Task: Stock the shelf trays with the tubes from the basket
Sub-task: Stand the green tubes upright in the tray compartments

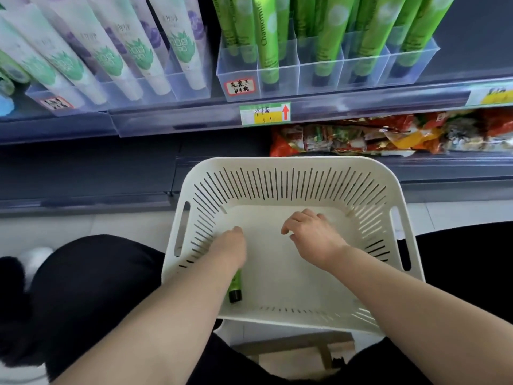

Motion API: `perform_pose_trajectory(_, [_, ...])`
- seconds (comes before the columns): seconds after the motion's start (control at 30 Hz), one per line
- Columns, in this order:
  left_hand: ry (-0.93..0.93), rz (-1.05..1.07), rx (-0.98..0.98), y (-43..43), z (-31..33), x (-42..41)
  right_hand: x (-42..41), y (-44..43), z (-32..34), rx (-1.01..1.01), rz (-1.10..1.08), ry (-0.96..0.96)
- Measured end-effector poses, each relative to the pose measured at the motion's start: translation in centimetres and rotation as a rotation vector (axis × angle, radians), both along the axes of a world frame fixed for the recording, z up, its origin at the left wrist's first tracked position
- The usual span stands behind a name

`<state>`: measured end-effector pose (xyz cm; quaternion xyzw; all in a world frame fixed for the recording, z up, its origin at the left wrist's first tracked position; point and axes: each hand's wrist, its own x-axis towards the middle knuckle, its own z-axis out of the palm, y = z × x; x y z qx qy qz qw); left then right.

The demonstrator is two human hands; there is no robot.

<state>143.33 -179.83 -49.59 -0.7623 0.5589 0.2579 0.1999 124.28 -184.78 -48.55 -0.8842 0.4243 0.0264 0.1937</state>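
Note:
A white slotted basket point(291, 168) sits in front of me below the shelf. Both hands are down inside it. My left hand point(229, 247) is curled over one end of a green tube point(236, 284), whose black cap sticks out under the wrist toward me. My right hand point(312, 234) hovers over the bare basket floor with loosely bent fingers and holds nothing. On the shelf above stands a clear divided tray point(319, 77) of upright green tubes point(330, 37). I see no other tube in the basket.
A second clear tray point(183, 87) at the left holds white tubes with green and purple prints. Snack packets point(388, 134) lie on the lower shelf behind the basket. A price label point(265, 113) marks the shelf edge. My dark-clothed knees flank the basket.

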Motion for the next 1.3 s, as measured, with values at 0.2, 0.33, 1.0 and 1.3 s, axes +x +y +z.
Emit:
perform_pose_trajectory(0.2, [-0.020, 0.059, -0.038, -0.3, -0.7, -0.7, -0.4, 0.2, -0.8, 0.050, -0.025, 0.027])
perform_pose_trajectory(0.33, [0.007, 0.225, -0.008, -0.2, -1.0, 0.1, -0.5, 0.4, -1.0, 0.064, -0.034, 0.032])
perform_pose_trajectory(1.0, [0.397, -0.068, -0.012, -8.6, 2.9, 0.3, 1.1, -5.3, 1.5, 0.007, 0.061, 0.014])
perform_pose_trajectory(1.3, [0.512, -0.062, -0.497, -9.3, 11.9, 0.4, 0.1, -7.4, 10.5, -0.284, 0.001, -0.020])
